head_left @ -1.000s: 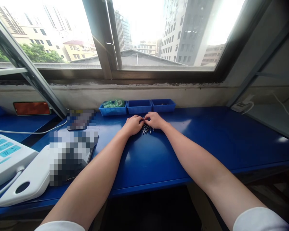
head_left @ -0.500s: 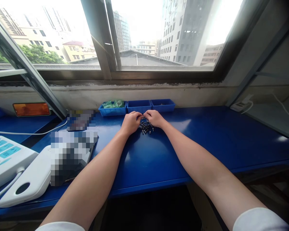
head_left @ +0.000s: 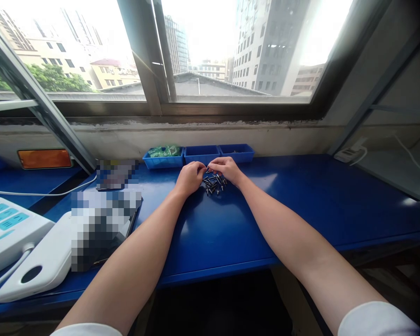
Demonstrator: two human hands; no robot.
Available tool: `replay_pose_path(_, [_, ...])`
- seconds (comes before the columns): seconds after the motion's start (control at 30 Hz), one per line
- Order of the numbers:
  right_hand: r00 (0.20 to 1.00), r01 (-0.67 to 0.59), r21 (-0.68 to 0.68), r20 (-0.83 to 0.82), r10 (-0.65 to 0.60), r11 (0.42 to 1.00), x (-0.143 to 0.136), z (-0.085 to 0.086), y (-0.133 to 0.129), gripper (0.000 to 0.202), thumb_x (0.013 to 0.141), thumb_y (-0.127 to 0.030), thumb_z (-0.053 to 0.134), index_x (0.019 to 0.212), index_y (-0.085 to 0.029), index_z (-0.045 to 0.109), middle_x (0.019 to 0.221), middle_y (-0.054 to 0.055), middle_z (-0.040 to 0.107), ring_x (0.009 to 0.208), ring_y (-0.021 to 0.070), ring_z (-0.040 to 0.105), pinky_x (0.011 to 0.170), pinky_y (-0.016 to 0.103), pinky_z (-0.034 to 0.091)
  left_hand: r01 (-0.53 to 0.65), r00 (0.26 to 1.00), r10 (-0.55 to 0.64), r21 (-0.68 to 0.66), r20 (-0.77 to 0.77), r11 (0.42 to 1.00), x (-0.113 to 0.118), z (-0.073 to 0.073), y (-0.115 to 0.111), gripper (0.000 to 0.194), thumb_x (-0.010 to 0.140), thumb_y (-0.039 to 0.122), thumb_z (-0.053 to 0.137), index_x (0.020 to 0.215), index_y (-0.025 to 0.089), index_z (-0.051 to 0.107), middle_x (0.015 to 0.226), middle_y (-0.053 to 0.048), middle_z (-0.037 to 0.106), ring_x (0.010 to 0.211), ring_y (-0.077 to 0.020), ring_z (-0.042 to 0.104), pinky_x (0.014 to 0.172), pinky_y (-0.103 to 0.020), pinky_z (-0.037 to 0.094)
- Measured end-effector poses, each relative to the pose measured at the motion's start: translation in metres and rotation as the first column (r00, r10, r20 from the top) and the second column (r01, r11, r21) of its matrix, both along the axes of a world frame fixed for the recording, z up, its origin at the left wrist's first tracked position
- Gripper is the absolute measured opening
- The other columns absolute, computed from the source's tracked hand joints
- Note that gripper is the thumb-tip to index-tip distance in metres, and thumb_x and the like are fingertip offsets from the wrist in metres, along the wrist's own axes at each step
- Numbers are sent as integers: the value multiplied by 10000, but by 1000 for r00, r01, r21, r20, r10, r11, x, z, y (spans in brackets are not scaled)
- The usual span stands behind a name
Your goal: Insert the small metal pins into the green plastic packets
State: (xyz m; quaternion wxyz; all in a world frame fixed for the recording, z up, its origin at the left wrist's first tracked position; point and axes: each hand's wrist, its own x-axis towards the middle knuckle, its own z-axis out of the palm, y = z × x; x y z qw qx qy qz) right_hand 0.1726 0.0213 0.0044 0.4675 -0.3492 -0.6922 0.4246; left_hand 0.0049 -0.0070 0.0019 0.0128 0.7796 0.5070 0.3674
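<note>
Over the far part of the blue table, my left hand (head_left: 192, 178) and my right hand (head_left: 227, 169) meet almost fingertip to fingertip. Both are closed in a pinch. A small dark screw-like piece (head_left: 207, 170) shows at the right fingertips. Whatever the left thumb and finger hold is too small to make out. Just below and between the hands lies a loose pile of small black-and-silver screw-like pieces (head_left: 213, 184), several of them pointing different ways.
Behind the hands stand three joined blue bins: a left bin (head_left: 164, 162) with green plastic wrapping, a middle bin (head_left: 202, 156), and a right bin (head_left: 236, 158) with small dark bits. A white power strip (head_left: 14, 233), a white oblong device (head_left: 35, 266) and an orange-faced phone-like slab (head_left: 45, 158) are left.
My right hand has lifted slightly and its fingers have shifted, uncovering more of the pile's right side. My left hand stays nearly still.
</note>
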Motion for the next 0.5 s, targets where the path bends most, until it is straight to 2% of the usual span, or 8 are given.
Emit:
replay_pose_path(0.07, [998,59,44,19,-60,997,2,0,2,273,708,-423,643,760,-158,682,712,23,669,640,141,574,612,262,460,-18,1000,18,-4,16,1000,0,0,0,252,882,338,471,983,180,640,960,-57,668,910,-191,608,848,-294,471])
replay_pose_path(0.17, [949,232,207,165,-268,950,6,1,5,234,742,-352,609,860,-171,698,851,32,694,791,172,601,753,300,480,-88,996,88,-25,25,996,0,-1,2,321,883,354,467,1114,164,585,1054,-77,646,986,-207,594,891,-314,464])
replay_pose_path(0.27, [784,334,429,368,-500,839,10,2,6,328,744,-293,608,1045,-186,682,1046,49,676,1000,227,547,912,366,431,-150,989,150,-53,-7,987,-1,-3,3,328,881,331,455,1137,162,572,1107,-89,626,1032,-223,580,915,-333,457])
replay_pose_path(0.33, [666,343,510,460,-587,789,12,1,7,432,752,-292,604,1171,-190,632,1168,62,630,1107,271,474,958,415,391,-170,985,168,-77,-37,982,-2,-4,4,327,882,326,446,1138,166,572,1131,-93,613,1049,-228,573,929,-338,453])
replay_pose_path(0.4, [581,339,537,526,-620,773,12,-1,9,513,760,-308,599,1259,-193,575,1260,71,575,1147,308,420,956,453,376,-175,983,169,-92,-72,980,-2,-6,4,332,887,328,431,1144,171,572,1153,-97,600,1073,-233,563,951,-343,442])
replay_pose_path(0.5, [500,324,543,597,-628,775,12,-3,12,595,762,-330,597,1334,-196,505,1346,77,502,1143,336,386,941,479,368,-180,977,166,-102,-131,978,-1,-8,4,336,890,327,416,1144,177,575,1167,-102,590,1101,-244,549,975,-356,425])
